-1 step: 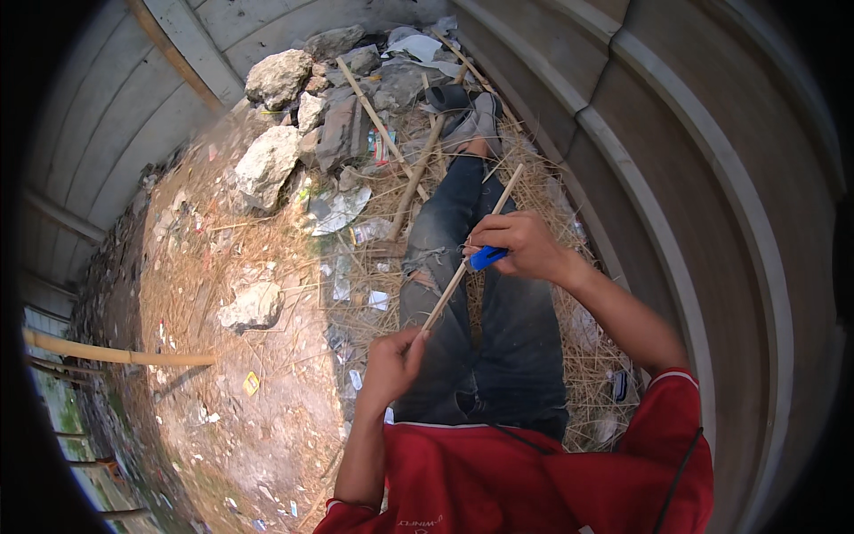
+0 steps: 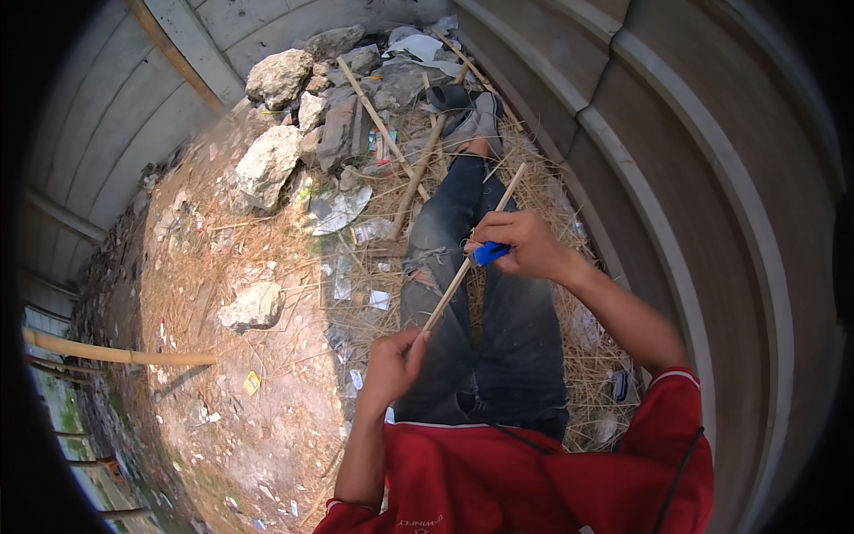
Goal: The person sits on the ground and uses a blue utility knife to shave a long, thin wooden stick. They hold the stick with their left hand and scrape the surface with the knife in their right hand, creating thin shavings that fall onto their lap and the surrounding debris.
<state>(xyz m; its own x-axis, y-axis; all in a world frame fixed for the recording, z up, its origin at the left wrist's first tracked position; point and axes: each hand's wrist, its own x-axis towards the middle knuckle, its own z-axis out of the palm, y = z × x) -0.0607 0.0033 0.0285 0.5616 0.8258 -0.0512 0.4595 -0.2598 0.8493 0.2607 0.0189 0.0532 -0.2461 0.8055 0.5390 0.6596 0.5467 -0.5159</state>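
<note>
A thin pale bamboo stick (image 2: 452,289) slants across my stretched-out legs, its far end pointing up and right. The closed fingers of my left hand (image 2: 391,367) grip its near end. My right hand (image 2: 527,244) is closed round a blue-handled utility knife (image 2: 490,254), which lies against the stick about midway along it. The blade is mostly hidden by the fingers and the stick. A fine curled shaving shows by the right fingertips, and another near the left thumb.
Corrugated wall panels (image 2: 694,178) rise close on my right. Large rocks (image 2: 267,167), longer bamboo poles (image 2: 369,111) and a dark sandal (image 2: 447,96) lie beyond my feet. Straw and litter cover the ground. A bamboo pole (image 2: 124,352) juts in from the left.
My right hand and the blue knife have shifted very slightly to the right. My left hand holds its place on the stick.
</note>
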